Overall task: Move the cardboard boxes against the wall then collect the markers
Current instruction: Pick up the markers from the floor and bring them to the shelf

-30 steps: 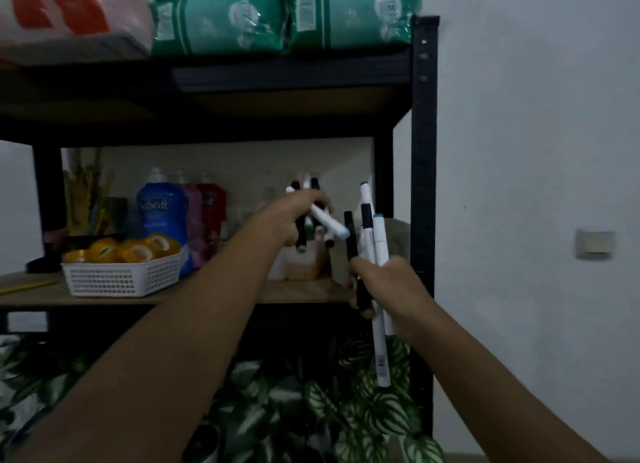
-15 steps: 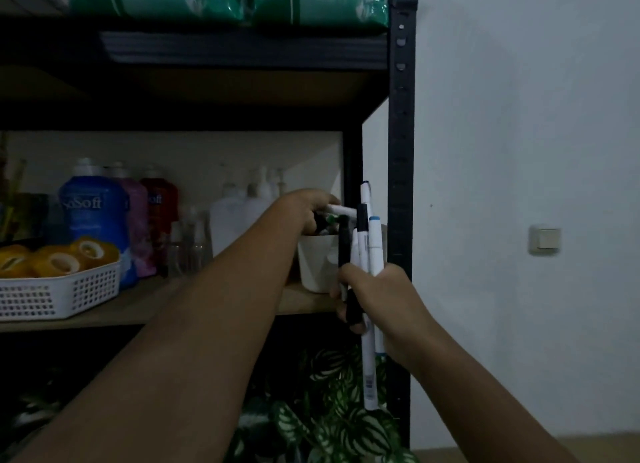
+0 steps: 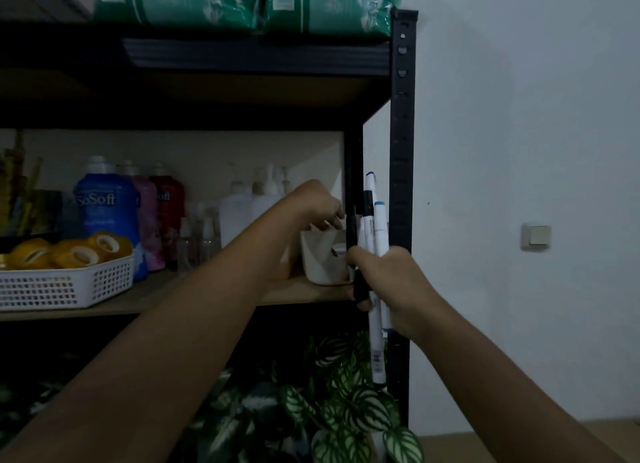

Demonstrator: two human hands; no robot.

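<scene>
a: where are the markers sitting?

b: the right hand (image 3: 388,282) is gripping a bundle of markers (image 3: 374,241) upright at the shelf's (image 3: 194,298) right end, beside the black post (image 3: 401,171). the left hand (image 3: 320,208) is hovering over the white cup (image 3: 320,261), fingers curled; i'm not seeing it holding anything.

a: how are they handling?

b: probably light, stiff and smooth, so they're likely sliding unless he's squeezing mid-barrel.

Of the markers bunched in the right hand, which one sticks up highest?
The white marker with the dark blue tip, at the middle of the bunch in the right hand. Its tip rises above the black-capped marker and the light-blue-capped marker beside it.
</scene>
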